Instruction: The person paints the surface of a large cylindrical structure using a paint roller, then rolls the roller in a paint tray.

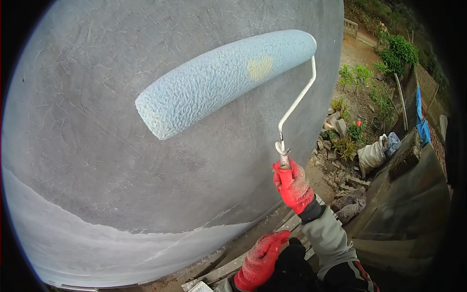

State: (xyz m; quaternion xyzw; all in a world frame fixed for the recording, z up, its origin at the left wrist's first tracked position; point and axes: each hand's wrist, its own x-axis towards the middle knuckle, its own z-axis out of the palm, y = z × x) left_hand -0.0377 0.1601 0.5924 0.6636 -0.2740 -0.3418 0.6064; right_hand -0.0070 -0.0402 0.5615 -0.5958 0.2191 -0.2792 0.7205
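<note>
A gray wall (146, 185) stands left of a whitish sack (371, 156), contents unclear. A pale-blue paint roller (219, 85) extends above the red-gloved right hand (294, 186), fingers wrapped around its handle (285, 162); the left hand's finger state cannot be told.

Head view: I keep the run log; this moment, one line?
right red-gloved hand: holds pale-blue textured paint roller | left red-gloved hand: no tool visible | rough grey wall: behind roller
</note>
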